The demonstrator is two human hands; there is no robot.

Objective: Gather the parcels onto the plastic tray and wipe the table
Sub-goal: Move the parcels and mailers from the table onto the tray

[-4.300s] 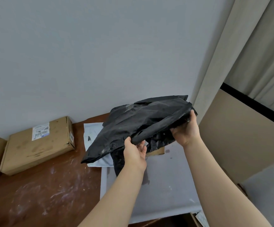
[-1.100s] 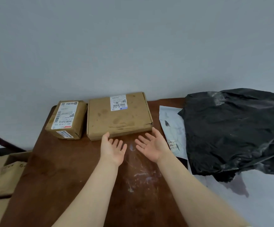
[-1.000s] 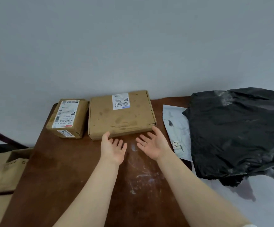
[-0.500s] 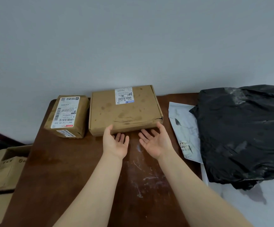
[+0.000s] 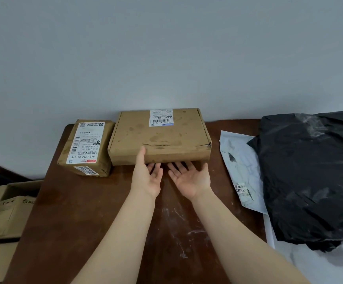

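Cardboard flat box [image 5: 160, 136] sits at the tabletop's [image 5: 80, 218] far edge beside a small box [image 5: 86, 146], with left grip [image 5: 148, 179] and right grip [image 5: 191, 181] released, palms up, straight fingers touching its front base.

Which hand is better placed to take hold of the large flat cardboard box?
Left, probably. The left hand has its thumb on the front face of the flat cardboard box, fingers at its lower edge; the right hand reaches it only with fingertips.

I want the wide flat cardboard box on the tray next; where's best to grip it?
Probably its near long edge, from the front: fingers under the wide flat cardboard box, thumbs above. It is broad and shallow, the small box crowds its left, the wall its back.
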